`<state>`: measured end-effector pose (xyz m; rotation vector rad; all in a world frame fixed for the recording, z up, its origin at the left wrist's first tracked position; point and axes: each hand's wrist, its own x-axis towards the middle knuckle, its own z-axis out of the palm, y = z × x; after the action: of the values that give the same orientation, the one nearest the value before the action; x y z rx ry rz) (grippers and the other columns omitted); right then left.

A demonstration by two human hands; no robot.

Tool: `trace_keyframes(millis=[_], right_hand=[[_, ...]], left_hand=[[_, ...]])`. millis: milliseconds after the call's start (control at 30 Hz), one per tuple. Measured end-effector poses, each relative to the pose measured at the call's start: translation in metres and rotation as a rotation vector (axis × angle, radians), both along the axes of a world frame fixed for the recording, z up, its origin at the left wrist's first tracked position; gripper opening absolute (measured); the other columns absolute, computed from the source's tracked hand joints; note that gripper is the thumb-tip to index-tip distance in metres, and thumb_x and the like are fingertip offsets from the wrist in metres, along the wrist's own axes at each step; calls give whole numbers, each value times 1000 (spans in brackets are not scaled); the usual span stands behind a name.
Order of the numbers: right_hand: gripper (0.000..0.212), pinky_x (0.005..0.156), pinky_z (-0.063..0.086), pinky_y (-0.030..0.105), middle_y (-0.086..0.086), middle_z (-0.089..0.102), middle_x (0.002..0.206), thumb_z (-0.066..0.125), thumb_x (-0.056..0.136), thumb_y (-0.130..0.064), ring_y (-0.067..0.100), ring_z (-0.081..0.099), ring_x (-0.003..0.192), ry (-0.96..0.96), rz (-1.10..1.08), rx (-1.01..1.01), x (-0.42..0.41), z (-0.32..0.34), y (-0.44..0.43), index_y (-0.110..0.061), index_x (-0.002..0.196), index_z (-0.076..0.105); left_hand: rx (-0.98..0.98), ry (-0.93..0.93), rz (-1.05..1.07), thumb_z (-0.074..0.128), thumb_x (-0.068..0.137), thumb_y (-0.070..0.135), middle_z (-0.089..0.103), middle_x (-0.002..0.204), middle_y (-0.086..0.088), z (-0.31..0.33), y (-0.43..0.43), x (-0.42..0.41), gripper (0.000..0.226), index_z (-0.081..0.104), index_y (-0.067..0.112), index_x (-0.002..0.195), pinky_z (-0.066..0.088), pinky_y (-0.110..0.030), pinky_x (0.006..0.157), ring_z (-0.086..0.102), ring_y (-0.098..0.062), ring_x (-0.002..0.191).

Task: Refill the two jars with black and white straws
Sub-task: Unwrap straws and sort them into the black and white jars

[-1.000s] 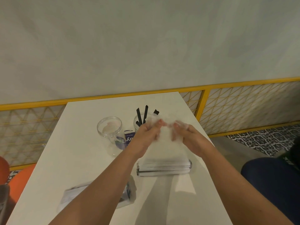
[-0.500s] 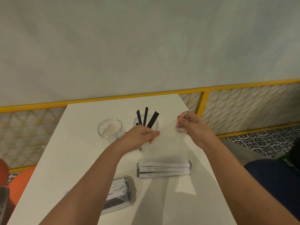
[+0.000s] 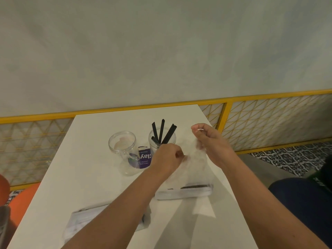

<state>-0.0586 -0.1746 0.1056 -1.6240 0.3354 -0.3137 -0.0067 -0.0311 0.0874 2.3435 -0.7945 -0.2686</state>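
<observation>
left hand [image 3: 168, 157] + right hand [image 3: 211, 141] pinching clear straw bag [image 3: 186, 191] top, tabletop [image 3: 93, 177] right edge; tear slow, keep base planted or it spills

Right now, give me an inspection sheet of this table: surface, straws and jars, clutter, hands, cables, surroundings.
Surface: white table, items at its middle and near edge.
Job's things: left jar holds no straws; right jar holds a few black straws; straw bag stands upright on the table; second packet lies near the front edge, partly behind the left forearm.
Clutter: purple printed label between the jars; card or sticker, cannot tell.
Hands: left hand and right hand each pinch the bag's clear film.
Cables: nothing seen.
Surroundings: yellow railing, patterned floor, orange seat.
</observation>
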Motion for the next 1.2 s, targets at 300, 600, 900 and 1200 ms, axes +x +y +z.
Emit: trace_keyframes(millis=[300, 600, 900, 1200], right_hand=[[10, 55, 37, 17, -3, 37, 63, 53, 93, -13, 10, 39, 58, -56, 11, -79, 0, -1, 9, -21, 91, 59], [42, 57, 33, 13, -9, 39, 73, 74, 76, -9, 8, 38, 65, 216, 209, -543, -10, -6, -4, -20, 113, 55], [18, 55, 38, 16, -5, 47, 77, 55, 93, -15, 11, 50, 67, 622, 103, -435, -15, -78, -21, -20, 76, 51], [15, 47, 57, 36, 22, 60, 70, 46, 79, 15, 27, 66, 60, 246, -141, 1027, -27, -98, -24, 6, 77, 58]], left_hand=[[-86, 195, -6, 63, 87, 27, 45, 63, 6, 4, -8, -7, 21, 51, 16, 73, 35, -24, 58, 47, -16, 67], [245, 69, 194, 43, 85, -2, 57, 91, -12, -36, 33, 15, 16, 55, 7, 79, 43, -33, 75, 50, -24, 82], [-776, 1258, 645, 26, 86, -19, 53, 74, -19, -59, 57, 30, 24, 46, -8, 82, 57, -35, 49, 55, -23, 62], [-674, 1372, 363, 48, 84, 8, 38, 38, 5, -70, 67, 22, 20, 47, 11, 64, 31, -12, 31, 35, -8, 26]])
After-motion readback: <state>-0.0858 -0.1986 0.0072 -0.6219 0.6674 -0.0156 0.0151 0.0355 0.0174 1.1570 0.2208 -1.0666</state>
